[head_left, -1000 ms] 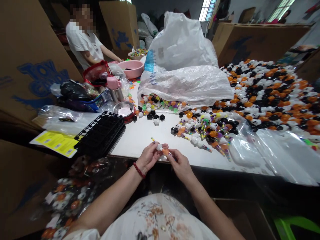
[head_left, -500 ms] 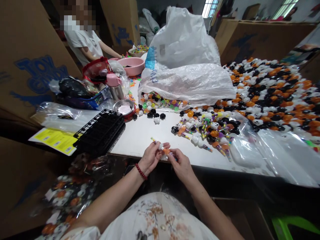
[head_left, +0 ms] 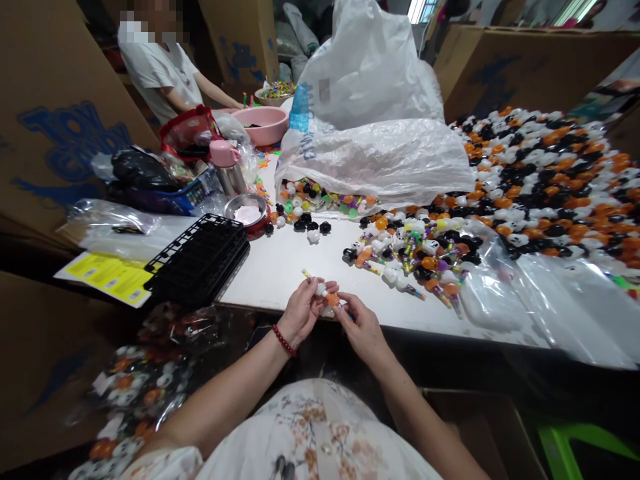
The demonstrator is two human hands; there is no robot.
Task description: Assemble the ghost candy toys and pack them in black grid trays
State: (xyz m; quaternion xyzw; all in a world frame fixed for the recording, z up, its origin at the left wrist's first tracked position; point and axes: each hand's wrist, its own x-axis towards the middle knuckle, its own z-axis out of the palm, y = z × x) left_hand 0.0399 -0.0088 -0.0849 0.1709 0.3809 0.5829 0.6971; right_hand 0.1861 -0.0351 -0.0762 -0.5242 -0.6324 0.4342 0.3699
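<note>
My left hand (head_left: 301, 308) is closed around a white-topped candy tube (head_left: 321, 289), whose striped, multicoloured end sticks out past the thumb. Right against it is an orange-topped candy tube (head_left: 332, 299), pinched by the fingers of my right hand (head_left: 363, 325). Both hands meet over the table's front edge, and the fingers partly hide the tubes. To the right lies a heap of similar candy tubes (head_left: 420, 250) with skull, pumpkin and black tops. Several loose black tops (head_left: 303, 223) and a white top (head_left: 313, 237) rest beyond my hands.
Black trays (head_left: 200, 257) stand at the left beside a metal bowl (head_left: 247, 212) and a pink-lidded flask (head_left: 227, 167). A large white sack (head_left: 373, 157) lies at the back. Clear plastic bags (head_left: 565, 303) and a big pile of tops (head_left: 550, 180) are right. A person (head_left: 160, 73) stands far left.
The view has shifted slightly. My hands stay together at the table edge, with the white-topped and orange-topped candy tubes turned a little and showing more plainly.
</note>
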